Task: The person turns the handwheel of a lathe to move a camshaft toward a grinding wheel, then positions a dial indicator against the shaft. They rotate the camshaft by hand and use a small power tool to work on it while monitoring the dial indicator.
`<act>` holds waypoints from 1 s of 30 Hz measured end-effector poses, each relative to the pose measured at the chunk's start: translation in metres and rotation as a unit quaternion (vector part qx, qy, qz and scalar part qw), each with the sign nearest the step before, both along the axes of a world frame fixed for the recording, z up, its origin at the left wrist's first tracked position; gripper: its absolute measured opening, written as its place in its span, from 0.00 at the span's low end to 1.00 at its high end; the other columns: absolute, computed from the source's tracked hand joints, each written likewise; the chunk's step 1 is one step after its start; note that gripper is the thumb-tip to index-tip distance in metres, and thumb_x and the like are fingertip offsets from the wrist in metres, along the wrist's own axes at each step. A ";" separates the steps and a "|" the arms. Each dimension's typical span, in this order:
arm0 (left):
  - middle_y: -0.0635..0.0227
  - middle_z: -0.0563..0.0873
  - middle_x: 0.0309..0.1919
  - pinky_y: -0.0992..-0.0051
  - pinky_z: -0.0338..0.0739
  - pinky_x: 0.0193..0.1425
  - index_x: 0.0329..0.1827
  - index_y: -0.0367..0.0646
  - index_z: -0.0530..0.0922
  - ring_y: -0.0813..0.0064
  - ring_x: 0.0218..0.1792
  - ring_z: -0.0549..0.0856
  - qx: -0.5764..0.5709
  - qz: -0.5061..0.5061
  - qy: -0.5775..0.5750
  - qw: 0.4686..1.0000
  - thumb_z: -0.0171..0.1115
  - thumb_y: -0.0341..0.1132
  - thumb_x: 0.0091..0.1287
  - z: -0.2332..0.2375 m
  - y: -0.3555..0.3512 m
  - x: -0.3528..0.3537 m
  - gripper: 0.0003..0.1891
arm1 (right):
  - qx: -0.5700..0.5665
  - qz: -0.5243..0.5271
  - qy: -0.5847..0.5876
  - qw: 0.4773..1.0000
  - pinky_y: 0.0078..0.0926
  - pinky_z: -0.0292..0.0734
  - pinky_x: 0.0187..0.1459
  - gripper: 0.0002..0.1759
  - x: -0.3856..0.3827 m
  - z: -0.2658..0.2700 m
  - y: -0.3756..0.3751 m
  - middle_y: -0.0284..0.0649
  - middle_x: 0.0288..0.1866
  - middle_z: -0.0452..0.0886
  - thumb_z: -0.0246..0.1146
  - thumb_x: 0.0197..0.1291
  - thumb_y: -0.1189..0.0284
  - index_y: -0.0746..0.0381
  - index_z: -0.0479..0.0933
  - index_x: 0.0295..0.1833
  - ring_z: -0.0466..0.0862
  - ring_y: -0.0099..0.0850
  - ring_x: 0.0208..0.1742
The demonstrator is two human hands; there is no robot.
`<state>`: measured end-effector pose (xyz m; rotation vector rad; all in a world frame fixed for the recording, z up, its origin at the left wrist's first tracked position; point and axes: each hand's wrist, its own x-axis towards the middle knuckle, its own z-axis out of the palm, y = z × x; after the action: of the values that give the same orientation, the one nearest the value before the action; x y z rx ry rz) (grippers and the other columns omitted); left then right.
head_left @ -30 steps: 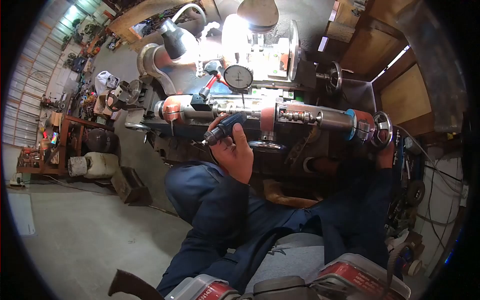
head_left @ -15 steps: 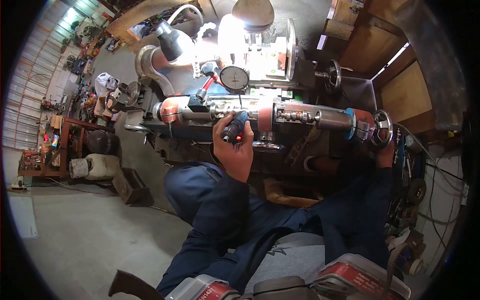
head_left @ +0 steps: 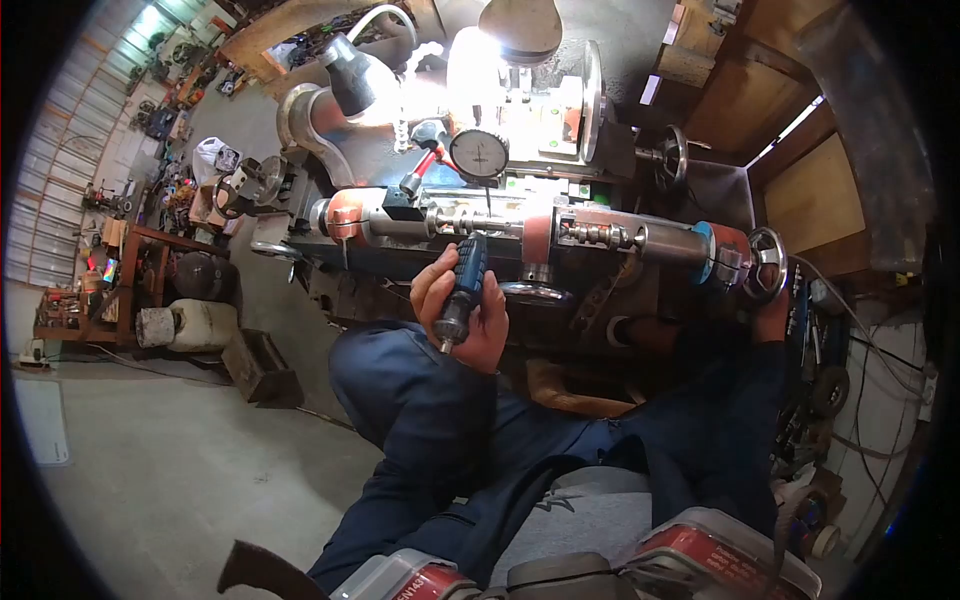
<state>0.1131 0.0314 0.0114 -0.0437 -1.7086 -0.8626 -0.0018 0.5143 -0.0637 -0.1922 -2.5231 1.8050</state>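
Observation:
My left hand (head_left: 468, 312) is shut on a blue and black cylindrical hand tool (head_left: 460, 292). The tool stands nearly upright in the picture, its metal tip toward me and its blue end against the machine's horizontal shaft (head_left: 470, 222). A dial gauge (head_left: 481, 154) sits just above that spot, with its stem reaching down to the shaft. My right hand (head_left: 772, 312) rests at the lower rim of a spoked handwheel (head_left: 765, 262) on the machine's right end. Only a small part of this hand shows, so its grip is unclear.
The machine (head_left: 600, 235) is long, with red collars and a blue ring, lit by a bright lamp (head_left: 515, 25). A red-handled hammer (head_left: 425, 150) lies behind it. At the left there are a concrete floor, cluttered benches (head_left: 140, 270) and a white container (head_left: 200, 325).
My left hand has turned the tool from pointing left to nearly upright, tip toward me, and drawn it slightly down from the shaft. The right hand stays at the handwheel.

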 end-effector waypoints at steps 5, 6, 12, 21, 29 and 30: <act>0.51 0.81 0.56 0.62 0.80 0.63 0.61 0.41 0.70 0.55 0.57 0.84 -0.002 -0.015 -0.103 0.995 0.72 0.23 0.64 -0.001 -0.004 -0.009 0.25 | 0.000 -0.011 0.023 1.000 0.24 0.76 0.41 0.30 0.000 0.002 -0.005 0.32 0.44 0.85 0.61 0.73 0.45 0.64 0.81 0.54 0.82 0.21 0.44; 0.51 0.82 0.55 0.62 0.80 0.63 0.61 0.40 0.71 0.56 0.57 0.84 -0.017 -0.024 -0.142 0.989 0.73 0.23 0.63 0.001 -0.005 -0.011 0.25 | -0.012 -0.017 0.029 0.999 0.24 0.76 0.41 0.30 0.000 0.001 -0.006 0.32 0.44 0.85 0.61 0.74 0.44 0.64 0.81 0.54 0.82 0.21 0.44; 0.54 0.84 0.52 0.66 0.80 0.62 0.56 0.36 0.77 0.62 0.57 0.84 0.110 -0.024 0.010 0.994 0.73 0.24 0.63 -0.002 0.007 -0.014 0.20 | 0.007 -0.018 0.029 0.999 0.24 0.76 0.44 0.34 -0.002 -0.006 0.000 0.33 0.45 0.84 0.61 0.71 0.41 0.64 0.81 0.55 0.81 0.22 0.45; 0.54 0.82 0.54 0.65 0.80 0.63 0.59 0.36 0.75 0.60 0.56 0.84 0.059 -0.035 -0.132 0.989 0.71 0.24 0.66 -0.008 -0.001 -0.012 0.21 | 0.049 -0.042 -0.011 0.998 0.24 0.77 0.44 0.31 -0.002 -0.006 0.005 0.33 0.45 0.85 0.63 0.71 0.45 0.65 0.81 0.57 0.82 0.23 0.44; 0.53 0.80 0.57 0.62 0.79 0.66 0.62 0.39 0.71 0.61 0.59 0.83 0.046 -0.026 -0.069 0.996 0.69 0.22 0.65 -0.006 -0.007 -0.009 0.24 | -0.013 -0.040 0.055 0.998 0.23 0.79 0.48 0.19 0.005 -0.015 0.010 0.37 0.50 0.87 0.64 0.74 0.58 0.64 0.82 0.57 0.84 0.23 0.48; 0.53 0.80 0.57 0.63 0.79 0.66 0.62 0.39 0.71 0.61 0.59 0.83 0.042 -0.032 -0.069 0.996 0.69 0.22 0.65 -0.005 -0.007 -0.009 0.23 | 0.009 -0.029 0.034 0.999 0.23 0.78 0.48 0.19 0.009 -0.005 0.011 0.37 0.51 0.87 0.64 0.74 0.59 0.64 0.82 0.57 0.84 0.22 0.49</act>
<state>0.1037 0.0243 0.0061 0.0178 -1.8065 -1.0038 0.0076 0.5254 -0.0685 -0.1974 -2.4618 1.7371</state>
